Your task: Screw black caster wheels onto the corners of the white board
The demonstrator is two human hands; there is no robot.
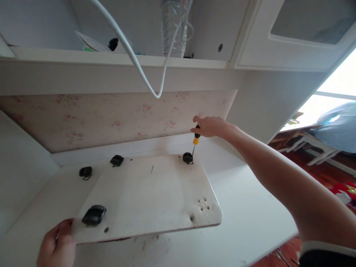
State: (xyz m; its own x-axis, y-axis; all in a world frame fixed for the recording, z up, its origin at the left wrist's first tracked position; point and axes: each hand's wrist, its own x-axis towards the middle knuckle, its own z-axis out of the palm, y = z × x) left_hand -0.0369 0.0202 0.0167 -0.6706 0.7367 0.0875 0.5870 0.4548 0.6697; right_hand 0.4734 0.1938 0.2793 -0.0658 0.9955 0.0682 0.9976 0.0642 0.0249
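Observation:
A white board [147,193] with rounded corners lies on the white desk surface, casters facing up. My left hand [58,241] pinches its near left corner. My right hand [211,126] is wrapped round a screwdriver [196,140] with a black and yellow handle. The shaft points down at the base of a black caster [188,157] at the far right corner; the tip's exact contact is hard to see. Two more casters, one far left [116,160] and one near left [94,215], sit on the board. The near right corner shows bare screw holes [204,204].
A separate caster [85,172] lies on the desk left of the board. A white cable [139,70] hangs from the shelf [116,59] above. Behind is a floral wall panel [144,115]. A side panel [267,100] rises at right, and dark debris lies by the board's near edge.

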